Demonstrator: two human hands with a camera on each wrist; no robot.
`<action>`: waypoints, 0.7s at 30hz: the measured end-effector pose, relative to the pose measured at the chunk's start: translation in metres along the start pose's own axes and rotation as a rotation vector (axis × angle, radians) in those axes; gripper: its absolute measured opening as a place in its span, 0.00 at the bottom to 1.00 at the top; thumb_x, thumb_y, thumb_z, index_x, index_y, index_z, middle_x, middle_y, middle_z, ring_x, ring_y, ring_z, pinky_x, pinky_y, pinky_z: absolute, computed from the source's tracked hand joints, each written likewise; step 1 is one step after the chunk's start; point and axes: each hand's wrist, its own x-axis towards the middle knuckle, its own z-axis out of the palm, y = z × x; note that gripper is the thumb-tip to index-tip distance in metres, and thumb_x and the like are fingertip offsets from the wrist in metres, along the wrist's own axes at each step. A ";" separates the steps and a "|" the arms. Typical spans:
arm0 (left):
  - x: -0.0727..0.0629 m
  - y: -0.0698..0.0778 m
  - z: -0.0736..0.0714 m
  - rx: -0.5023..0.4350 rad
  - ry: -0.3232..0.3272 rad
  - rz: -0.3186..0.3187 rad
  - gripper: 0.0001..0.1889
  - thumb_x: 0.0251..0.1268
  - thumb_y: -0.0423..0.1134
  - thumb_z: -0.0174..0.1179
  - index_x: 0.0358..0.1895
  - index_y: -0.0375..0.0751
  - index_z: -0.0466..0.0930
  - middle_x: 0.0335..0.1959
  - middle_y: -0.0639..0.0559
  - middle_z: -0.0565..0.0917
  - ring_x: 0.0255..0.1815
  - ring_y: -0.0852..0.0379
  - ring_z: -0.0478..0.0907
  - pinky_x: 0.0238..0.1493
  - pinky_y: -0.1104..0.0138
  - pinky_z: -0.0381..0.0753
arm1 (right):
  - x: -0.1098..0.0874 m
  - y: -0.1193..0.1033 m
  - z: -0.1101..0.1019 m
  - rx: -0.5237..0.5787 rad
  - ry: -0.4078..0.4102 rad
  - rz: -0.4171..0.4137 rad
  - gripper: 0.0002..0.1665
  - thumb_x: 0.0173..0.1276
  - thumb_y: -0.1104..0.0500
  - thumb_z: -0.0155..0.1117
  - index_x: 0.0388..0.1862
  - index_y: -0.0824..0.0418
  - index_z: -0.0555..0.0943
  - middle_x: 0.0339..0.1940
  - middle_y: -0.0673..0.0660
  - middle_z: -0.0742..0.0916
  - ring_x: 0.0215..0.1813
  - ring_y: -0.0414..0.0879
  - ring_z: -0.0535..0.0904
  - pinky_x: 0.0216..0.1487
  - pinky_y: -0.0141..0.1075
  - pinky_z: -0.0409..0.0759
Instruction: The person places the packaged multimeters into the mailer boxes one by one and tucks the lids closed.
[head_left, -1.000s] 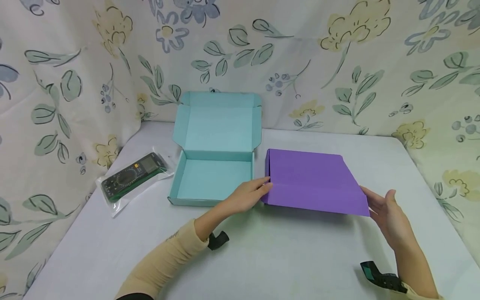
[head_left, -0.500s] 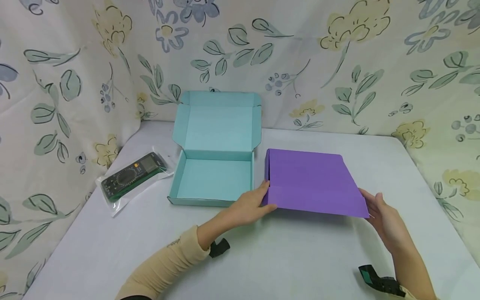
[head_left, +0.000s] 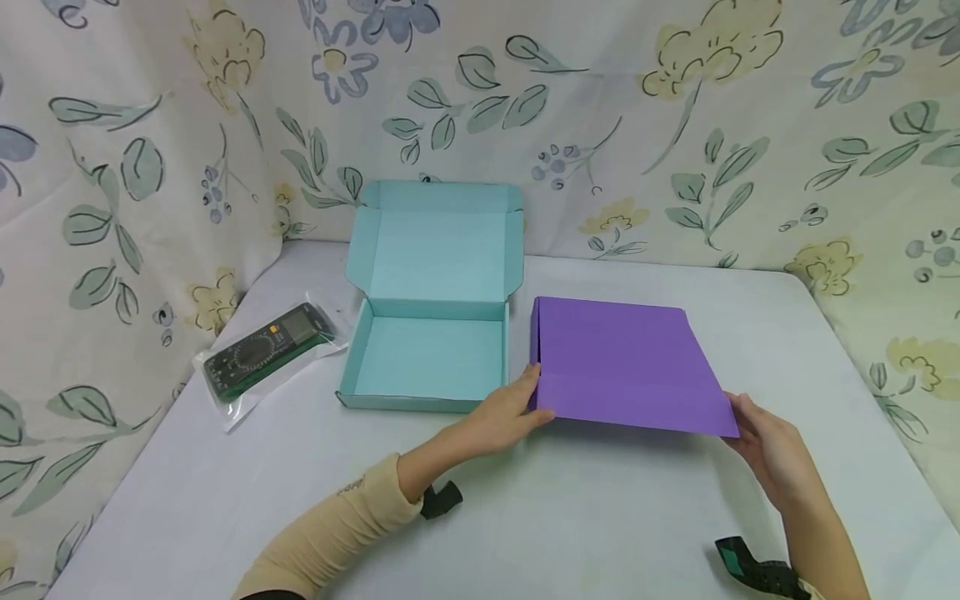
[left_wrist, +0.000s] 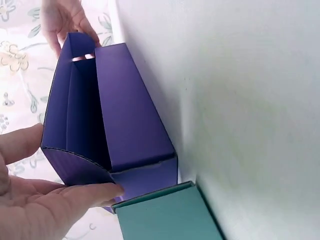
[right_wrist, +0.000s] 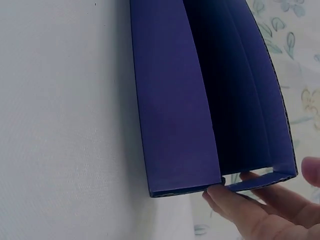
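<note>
Left hand (head_left: pixel 498 417) and right hand (head_left: pixel 776 458) have neared the purple box's front (head_left: pixel 637 400).

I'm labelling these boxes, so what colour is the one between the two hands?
The box is purple; the head view shows it best.

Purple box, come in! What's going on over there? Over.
Left grip, right grip: touching opposite ends. Purple box: ajar, front gaping. Teal box: close beside left end, possibly in the way.

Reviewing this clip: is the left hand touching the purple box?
Touching. The left wrist view shows the left hand with its thumb lying against the purple box's end.
</note>
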 end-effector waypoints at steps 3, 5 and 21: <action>0.000 -0.001 0.002 -0.073 0.007 -0.026 0.39 0.75 0.44 0.52 0.76 0.28 0.41 0.77 0.37 0.50 0.76 0.46 0.50 0.74 0.55 0.55 | -0.001 0.000 0.001 -0.046 0.024 0.024 0.25 0.80 0.54 0.44 0.67 0.68 0.69 0.48 0.34 0.82 0.50 0.26 0.78 0.46 0.21 0.79; 0.000 -0.003 0.004 -0.138 0.020 -0.051 0.40 0.74 0.45 0.53 0.77 0.30 0.40 0.76 0.38 0.52 0.75 0.46 0.53 0.72 0.53 0.58 | -0.001 -0.001 0.003 -0.072 0.035 0.035 0.35 0.80 0.54 0.45 0.70 0.83 0.56 0.47 0.34 0.82 0.49 0.26 0.78 0.46 0.21 0.79; -0.004 -0.006 0.024 -0.454 0.153 -0.060 0.33 0.80 0.39 0.41 0.75 0.27 0.38 0.77 0.37 0.44 0.77 0.47 0.45 0.75 0.58 0.49 | -0.004 -0.005 0.010 -0.060 0.057 0.060 0.42 0.80 0.56 0.45 0.66 0.91 0.41 0.44 0.33 0.82 0.47 0.28 0.80 0.44 0.23 0.80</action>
